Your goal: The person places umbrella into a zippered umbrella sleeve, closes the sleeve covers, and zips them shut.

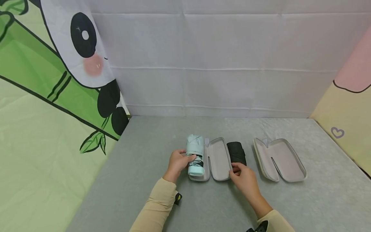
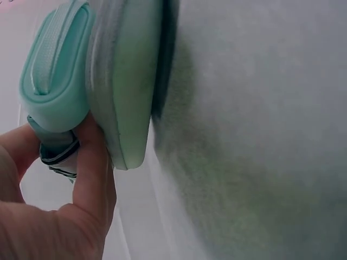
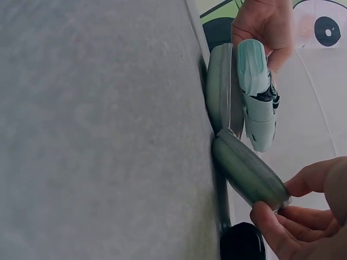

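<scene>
A folded mint-blue umbrella (image 1: 195,146) is gripped by my left hand (image 1: 176,165), thumb on top and fingers at its far side. It lies over the left half of an opened zip case (image 1: 219,161) with a grey lining. In the left wrist view the umbrella's handle (image 2: 57,103) with its strap sits right beside the green case wall (image 2: 130,92). My right hand (image 1: 244,181) pinches the outer edge of the case's right half, which tilts up from the table in the right wrist view, its green shell (image 3: 246,168) showing.
A black folded umbrella (image 1: 236,152) lies just right of the held case, close to my right fingers. Farther right, a second opened case (image 1: 287,159) with a grey lining lies on the grey table (image 1: 139,180). A white cloth wall (image 1: 220,87) rises behind the table.
</scene>
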`<state>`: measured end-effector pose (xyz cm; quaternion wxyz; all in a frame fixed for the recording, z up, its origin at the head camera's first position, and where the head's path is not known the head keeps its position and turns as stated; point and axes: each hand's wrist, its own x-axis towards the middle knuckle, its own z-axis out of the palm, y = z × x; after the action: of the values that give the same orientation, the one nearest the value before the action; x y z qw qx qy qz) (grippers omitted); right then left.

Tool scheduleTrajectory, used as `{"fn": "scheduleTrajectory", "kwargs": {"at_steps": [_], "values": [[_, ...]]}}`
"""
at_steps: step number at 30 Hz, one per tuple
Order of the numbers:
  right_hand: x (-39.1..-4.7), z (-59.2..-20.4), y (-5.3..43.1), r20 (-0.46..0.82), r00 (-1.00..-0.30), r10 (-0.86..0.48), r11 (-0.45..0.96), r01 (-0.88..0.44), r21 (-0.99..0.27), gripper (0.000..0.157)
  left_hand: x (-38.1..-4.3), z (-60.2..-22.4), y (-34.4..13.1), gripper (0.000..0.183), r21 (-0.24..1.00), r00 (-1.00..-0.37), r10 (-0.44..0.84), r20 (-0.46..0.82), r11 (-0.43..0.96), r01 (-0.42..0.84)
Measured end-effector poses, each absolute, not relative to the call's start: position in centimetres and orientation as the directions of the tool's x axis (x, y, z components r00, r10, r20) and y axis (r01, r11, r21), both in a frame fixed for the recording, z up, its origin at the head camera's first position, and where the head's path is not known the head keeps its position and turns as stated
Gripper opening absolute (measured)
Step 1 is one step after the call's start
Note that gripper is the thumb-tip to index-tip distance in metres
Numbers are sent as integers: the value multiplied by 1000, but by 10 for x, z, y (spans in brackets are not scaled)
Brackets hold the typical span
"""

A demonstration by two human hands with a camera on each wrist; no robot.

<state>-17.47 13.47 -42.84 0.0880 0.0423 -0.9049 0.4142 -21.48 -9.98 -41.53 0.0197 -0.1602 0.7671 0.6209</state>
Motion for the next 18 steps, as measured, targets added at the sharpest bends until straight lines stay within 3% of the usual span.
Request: {"fn": "scheduleTrajectory", "kwargs": {"at_steps": [18], "values": [[-175,-425,134,209,-978,-19,654,-170,-737,27,-214,-424,-90,56,831,-950,-291,-110,498,-248]]}}
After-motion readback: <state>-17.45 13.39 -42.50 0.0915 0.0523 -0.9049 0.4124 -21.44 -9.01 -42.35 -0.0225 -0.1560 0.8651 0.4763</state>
